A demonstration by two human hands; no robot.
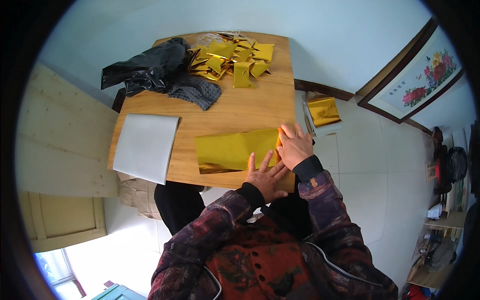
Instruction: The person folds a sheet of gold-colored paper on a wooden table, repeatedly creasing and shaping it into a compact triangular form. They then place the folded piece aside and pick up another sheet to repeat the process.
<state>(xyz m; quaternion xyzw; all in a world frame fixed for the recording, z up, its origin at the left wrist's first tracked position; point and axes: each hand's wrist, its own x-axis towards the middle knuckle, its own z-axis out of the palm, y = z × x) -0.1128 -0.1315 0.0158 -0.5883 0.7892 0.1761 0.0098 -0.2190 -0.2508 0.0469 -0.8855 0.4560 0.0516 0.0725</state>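
A long sheet of shiny gold foil paper (227, 149) lies across the front of the wooden table (250, 110). Its right end is turned over in a narrow orange-looking fold near the table's right edge. My right hand (296, 145) presses on that fold with fingers stretched out. Just below and to its left, my left hand (266, 181) rests with fingers spread, its fingertips on the lower part of the foil. A pile of folded gold foil pieces (243, 75), pointed and angular, sits at the far side of the table.
A black plastic bag (150, 65) and dark grey textured fabric (197, 91) lie at the far left. A silvery-grey folded sheet (145, 145) is at the near left. More gold foil (324, 111) rests low beyond the right edge. A framed flower picture (417, 75) leans at right.
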